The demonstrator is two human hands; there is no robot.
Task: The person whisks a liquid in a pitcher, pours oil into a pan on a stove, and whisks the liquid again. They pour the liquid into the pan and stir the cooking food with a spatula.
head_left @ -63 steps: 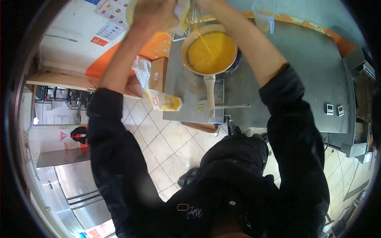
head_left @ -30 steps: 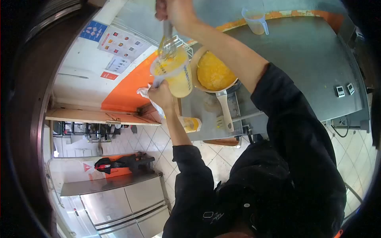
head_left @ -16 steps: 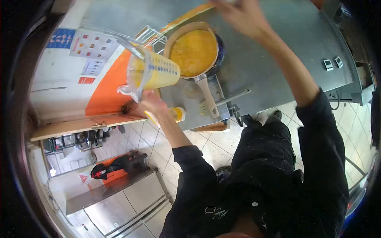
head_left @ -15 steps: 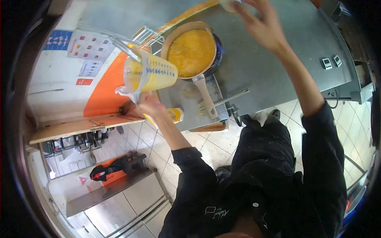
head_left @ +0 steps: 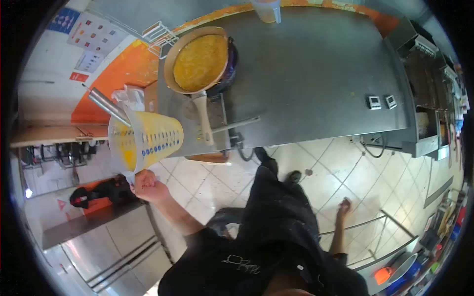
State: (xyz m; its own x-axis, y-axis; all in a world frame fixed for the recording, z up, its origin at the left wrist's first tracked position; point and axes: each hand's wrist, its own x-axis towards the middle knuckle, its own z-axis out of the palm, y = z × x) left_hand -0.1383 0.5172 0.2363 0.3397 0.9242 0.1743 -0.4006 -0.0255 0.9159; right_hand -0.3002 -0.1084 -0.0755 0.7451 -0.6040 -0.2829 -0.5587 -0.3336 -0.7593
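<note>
My left hand (head_left: 150,186) is closed around the handle of a large translucent measuring jug (head_left: 160,138), held tilted off the counter's left end. Yellow contents show through its wall beside blue markings, and a metal handle (head_left: 109,106) of some utensil sticks out of its mouth. My right hand (head_left: 344,206) hangs low over the tiled floor at my side, its fingers loosely apart and nothing visible in them. On the counter, a pan (head_left: 201,63) full of yellow-orange liquid sits on a burner, its pale handle (head_left: 203,118) pointing toward me.
A second clear jug (head_left: 266,11) stands at the counter's back edge. A metal utensil (head_left: 239,124) lies beside the pan handle. Two small timers (head_left: 375,102) rest on the right of the steel counter (head_left: 306,69). A white wire rack (head_left: 159,38) is behind the pan.
My right hand has left the container at the back of the counter and dropped to my side. My left hand has brought the jug nearer to me, away from the pan.
</note>
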